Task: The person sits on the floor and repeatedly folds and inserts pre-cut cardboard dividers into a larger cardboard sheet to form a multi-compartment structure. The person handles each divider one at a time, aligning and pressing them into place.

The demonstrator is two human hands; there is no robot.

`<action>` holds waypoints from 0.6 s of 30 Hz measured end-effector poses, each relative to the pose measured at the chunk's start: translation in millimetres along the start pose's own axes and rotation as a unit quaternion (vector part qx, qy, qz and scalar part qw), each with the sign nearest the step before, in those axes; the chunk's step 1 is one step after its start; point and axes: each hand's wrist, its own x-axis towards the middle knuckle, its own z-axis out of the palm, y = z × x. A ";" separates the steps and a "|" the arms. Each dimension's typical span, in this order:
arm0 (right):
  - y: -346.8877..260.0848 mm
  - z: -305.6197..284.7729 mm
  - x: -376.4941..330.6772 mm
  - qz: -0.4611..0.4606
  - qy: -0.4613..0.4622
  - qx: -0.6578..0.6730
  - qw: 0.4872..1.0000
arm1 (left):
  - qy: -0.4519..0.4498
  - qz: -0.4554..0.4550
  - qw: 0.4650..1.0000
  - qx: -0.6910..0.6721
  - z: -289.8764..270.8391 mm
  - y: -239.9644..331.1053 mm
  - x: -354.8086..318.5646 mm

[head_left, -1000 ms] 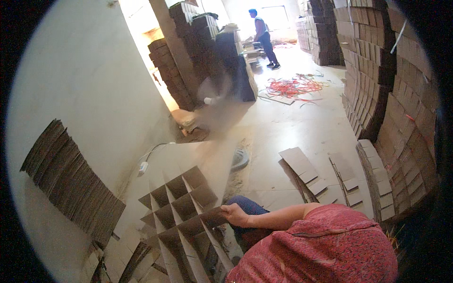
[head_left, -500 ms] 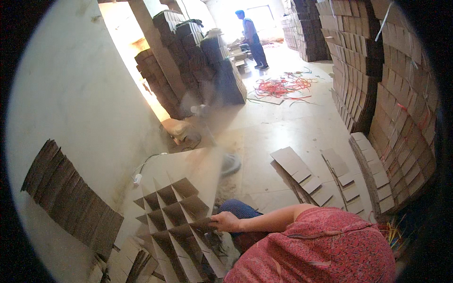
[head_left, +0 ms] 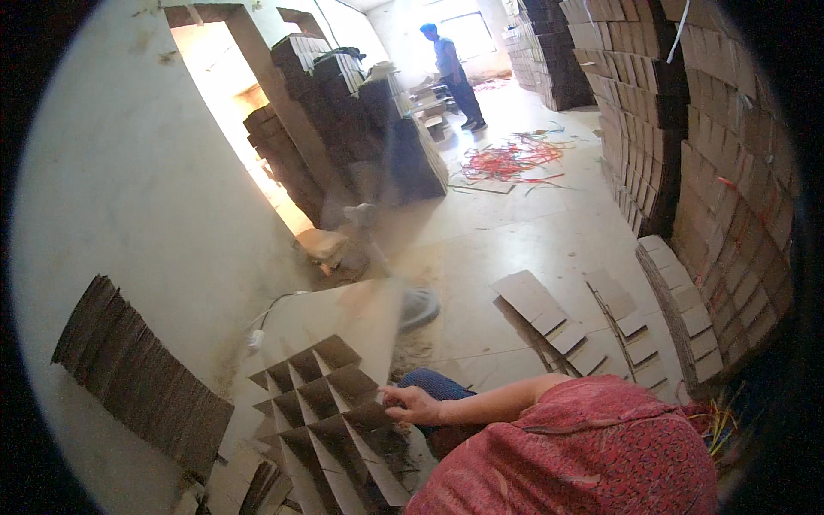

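My right hand [head_left: 414, 403] reaches in from the right along a bare forearm below a red patterned sleeve. Its fingers are curled at the right edge of a cardboard divider grid [head_left: 330, 378], seeming to pinch the end of one strip. Interlocked brown strips form the grid, with several open cells, resting on a pale board [head_left: 352, 313]. Beneath my forearm a knee in dark blue dotted cloth [head_left: 433, 384] shows. The left hand is out of sight.
A row of cardboard strips [head_left: 142, 378] leans along the left wall. Flat slotted pieces [head_left: 536, 309] lie on the floor at right, before tall cardboard stacks [head_left: 635, 112]. A grey fan [head_left: 418, 307] stands ahead. Farther off are red straps [head_left: 511, 161] and a standing person [head_left: 453, 77].
The view has shifted slightly. My right hand stays at the grid's right edge, its index finger now lifted and straighter. The far person has turned or leaned a little.
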 end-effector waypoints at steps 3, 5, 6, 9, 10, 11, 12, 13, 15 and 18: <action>-20.8 -27.4 21.7 -0.008 0.052 0.053 0.997 | -0.009 -0.049 0.999 0.013 -11.4 51.0 -10.3; -32.3 -52.4 74.9 -0.212 0.081 -0.342 0.912 | -0.010 -0.086 0.996 0.020 -25.4 90.5 -23.9; -45.6 -63.7 99.5 -0.203 0.092 -0.313 0.923 | -0.015 -0.087 0.996 0.022 -29.1 93.2 -27.0; -104.1 -81.1 202.8 -0.049 0.099 -0.079 0.991 | -0.001 -0.005 0.989 0.150 -16.0 -7.8 -1.8; -104.1 -93.3 231.8 -0.050 0.102 -0.134 0.984 | -0.021 -0.011 0.986 0.167 -15.0 -5.6 -4.9; -101.1 -101.0 256.4 -0.051 0.103 -0.189 0.975 | -0.041 -0.018 0.982 0.183 -15.6 9.3 -9.6; -119.1 -97.5 282.4 -0.065 0.106 -0.202 0.971 | -0.037 -0.029 0.980 0.195 -25.2 23.8 -13.6; -124.4 -101.3 301.0 -0.063 0.110 -0.224 0.966 | -0.048 -0.056 0.986 0.147 -25.2 34.2 -13.7; -126.0 -115.9 325.1 -0.053 0.111 -0.236 0.964 | -0.074 -0.107 0.990 0.055 -23.6 46.6 -13.8; -136.8 -112.0 353.7 -0.045 0.088 -0.253 0.962 | -0.066 0.037 0.985 0.153 -18.4 7.9 -3.2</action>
